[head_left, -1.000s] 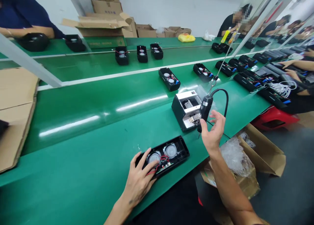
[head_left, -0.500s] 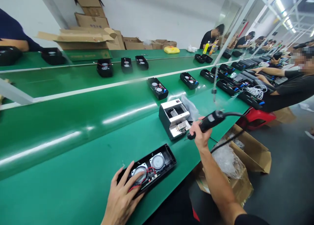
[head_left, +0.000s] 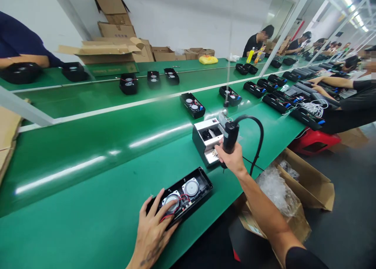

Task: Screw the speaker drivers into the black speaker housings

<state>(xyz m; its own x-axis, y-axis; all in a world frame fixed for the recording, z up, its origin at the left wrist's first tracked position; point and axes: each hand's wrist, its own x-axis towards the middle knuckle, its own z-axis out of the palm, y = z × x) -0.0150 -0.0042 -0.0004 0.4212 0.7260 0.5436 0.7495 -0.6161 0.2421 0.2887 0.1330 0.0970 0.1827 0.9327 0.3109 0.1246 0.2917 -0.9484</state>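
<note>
A black speaker housing lies open side up on the green table, with two round silver speakers and red wires inside. My left hand grips its left end, fingers across the top and thumb at the near side. An electric screwdriver stands nearly upright in my right hand, its black cable looping off to the right. The hand is closed round its body, and the tool's lower end shows below the fist. Just behind that hand sits a silver-and-black screw feeder, whose front tray is partly covered by my fingers.
Several more speaker housings lie along the green belt. Cardboard boxes with clear plastic bags stand on the floor at right, beside a red stool. Co-workers sit along the line. A hanging cord drops above the feeder.
My right hand has shifted slightly left toward the feeder, and the screwdriver has swung from a slant to nearly upright. My left hand keeps its place on the housing. The view has shifted a little.
</note>
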